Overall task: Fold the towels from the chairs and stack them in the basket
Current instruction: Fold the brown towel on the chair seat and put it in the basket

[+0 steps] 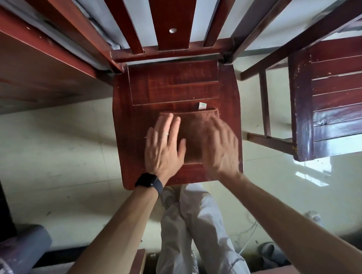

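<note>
Towel folded on chair seat, long axis 12–6 o'clock; pressed flat by left hand at 9 o'clock edge, right hand at 3 o'clock edge blurred; fingers spread, nothing gripped.

Your left hand lies flat, fingers spread, on left part of folded brown towel. Your right hand, blurred, palm down on towel's right part. Towel rests on red-brown chair seat; white label protrudes at far edge. Black watch on left wrist. Second chair at right.
</note>
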A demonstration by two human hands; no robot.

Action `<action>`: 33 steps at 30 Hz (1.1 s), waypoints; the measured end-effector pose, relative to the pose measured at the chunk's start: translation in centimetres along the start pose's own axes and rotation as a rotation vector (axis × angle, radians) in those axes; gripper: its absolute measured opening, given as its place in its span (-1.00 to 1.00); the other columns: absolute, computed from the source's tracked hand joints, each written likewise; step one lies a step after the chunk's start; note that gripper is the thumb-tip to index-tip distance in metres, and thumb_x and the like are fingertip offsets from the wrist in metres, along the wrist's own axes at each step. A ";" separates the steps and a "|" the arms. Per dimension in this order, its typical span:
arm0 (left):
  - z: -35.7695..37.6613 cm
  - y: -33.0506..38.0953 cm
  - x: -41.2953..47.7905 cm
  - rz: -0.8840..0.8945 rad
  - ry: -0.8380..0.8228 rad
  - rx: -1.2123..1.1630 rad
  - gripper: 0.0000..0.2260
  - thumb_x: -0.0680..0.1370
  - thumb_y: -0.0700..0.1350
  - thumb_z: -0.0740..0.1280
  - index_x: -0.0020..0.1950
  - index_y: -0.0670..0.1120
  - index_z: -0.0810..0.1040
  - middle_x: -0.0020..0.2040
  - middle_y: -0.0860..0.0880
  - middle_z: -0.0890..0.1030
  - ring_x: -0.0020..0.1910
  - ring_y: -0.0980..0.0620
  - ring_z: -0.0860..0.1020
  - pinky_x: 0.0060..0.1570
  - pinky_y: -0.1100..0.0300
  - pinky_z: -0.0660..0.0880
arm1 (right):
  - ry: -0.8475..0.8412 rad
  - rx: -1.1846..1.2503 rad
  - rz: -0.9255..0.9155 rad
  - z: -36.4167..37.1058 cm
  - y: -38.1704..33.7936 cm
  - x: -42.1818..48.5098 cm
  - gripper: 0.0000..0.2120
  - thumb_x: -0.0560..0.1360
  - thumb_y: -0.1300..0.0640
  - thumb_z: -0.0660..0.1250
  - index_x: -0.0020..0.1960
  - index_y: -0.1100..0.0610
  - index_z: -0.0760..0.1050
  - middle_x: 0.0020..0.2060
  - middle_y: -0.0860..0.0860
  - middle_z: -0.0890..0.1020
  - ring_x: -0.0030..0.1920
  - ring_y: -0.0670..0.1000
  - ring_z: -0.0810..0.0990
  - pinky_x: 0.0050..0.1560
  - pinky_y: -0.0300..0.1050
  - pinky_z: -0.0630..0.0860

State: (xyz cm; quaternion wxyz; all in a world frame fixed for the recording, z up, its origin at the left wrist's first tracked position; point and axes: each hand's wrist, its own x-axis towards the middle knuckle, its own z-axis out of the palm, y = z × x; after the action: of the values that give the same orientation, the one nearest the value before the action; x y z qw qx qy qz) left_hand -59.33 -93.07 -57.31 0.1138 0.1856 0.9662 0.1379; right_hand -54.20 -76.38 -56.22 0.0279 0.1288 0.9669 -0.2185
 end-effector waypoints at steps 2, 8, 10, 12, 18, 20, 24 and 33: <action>1.3 0.0 0.0 0.000 -0.103 0.026 -0.44 0.63 0.08 0.18 0.61 0.01 0.16 0.63 -0.02 0.13 0.60 -0.12 0.09 0.48 -0.23 0.13 | -0.165 -0.073 -0.030 1.5 -0.1 -0.9 -0.48 0.64 0.03 0.13 0.58 0.08 0.23 0.60 0.04 0.18 0.61 0.06 0.09 0.52 0.18 0.13; 3.0 -2.6 1.4 -0.055 -0.172 0.062 -0.37 0.58 0.31 0.10 0.61 0.21 0.02 0.65 0.01 -0.09 0.61 -0.20 -0.04 0.46 -0.34 -0.03 | -0.256 -0.132 0.117 3.8 3.0 0.1 -0.29 0.63 -0.30 -0.01 0.65 0.00 -0.10 0.63 -0.03 -0.10 0.63 0.04 -0.14 0.57 0.28 -0.11; 2.7 -2.6 1.1 -0.134 -0.167 0.000 -0.36 0.59 0.31 0.11 0.62 0.20 -0.02 0.64 -0.02 -0.15 0.61 -0.19 -0.04 0.47 -0.33 -0.02 | -0.181 -0.080 0.308 3.3 2.8 -0.6 -0.20 0.60 -0.35 0.02 0.65 0.10 -0.07 0.63 0.04 -0.10 0.63 0.04 -0.14 0.57 0.23 -0.11; 2.1 -2.4 0.6 -0.287 -0.114 -0.128 -0.39 0.62 0.25 0.12 0.62 0.17 0.00 0.65 -0.08 -0.09 0.60 -0.15 0.04 0.48 -0.29 0.05 | -0.147 -0.045 0.410 2.5 3.0 -1.5 -0.20 0.60 -0.34 0.04 0.63 0.15 0.01 0.64 0.07 -0.02 0.62 0.06 -0.09 0.56 0.23 -0.04; -0.1 -0.6 0.3 -0.683 0.049 -0.476 -0.57 0.57 0.02 0.32 0.39 -0.14 0.43 0.26 -0.19 0.51 0.25 -0.16 0.48 0.23 0.01 0.44 | -0.090 0.267 0.416 -0.5 2.0 -0.3 -0.44 0.57 -0.18 0.25 0.48 0.04 0.28 0.32 0.06 0.47 0.27 0.09 0.46 0.29 0.09 0.46; -0.6 0.1 1.2 -0.878 -0.032 -0.599 -0.60 0.55 0.00 0.37 0.32 -0.13 0.47 0.17 -0.14 0.58 0.19 -0.13 0.53 0.17 0.05 0.48 | -0.162 0.405 0.576 -0.9 1.2 1.2 -0.50 0.53 -0.15 0.33 0.39 0.01 0.34 0.22 0.00 0.51 0.20 0.03 0.51 0.23 -0.03 0.48; -1.0 -0.2 2.3 -1.056 -0.120 -0.706 -0.66 0.48 -0.06 0.45 0.23 -0.08 0.56 0.05 0.00 0.63 -0.02 0.01 0.56 0.00 0.19 0.45 | -0.290 0.538 0.905 -0.9 1.0 4.0 -0.53 0.43 -0.03 0.46 0.25 0.08 0.40 0.05 0.01 0.58 0.07 0.08 0.58 0.07 -0.07 0.50; -6.6 -0.7 0.7 -0.894 -0.325 -1.006 -0.76 0.46 -0.13 0.50 0.11 -0.04 0.65 0.04 0.02 0.70 0.04 0.05 0.63 0.03 0.16 0.48 | -0.380 0.897 0.895 -6.6 1.4 1.5 -0.77 0.25 0.04 0.58 -0.13 0.03 0.66 -0.20 0.00 0.71 -0.11 0.08 0.69 0.05 0.19 0.65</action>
State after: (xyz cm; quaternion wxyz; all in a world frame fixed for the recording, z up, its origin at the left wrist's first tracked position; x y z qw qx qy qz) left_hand -62.01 -94.88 -51.51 0.3752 -0.2876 0.7393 0.4795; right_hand -55.26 -71.94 -51.05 0.2296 0.4765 0.6137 -0.5862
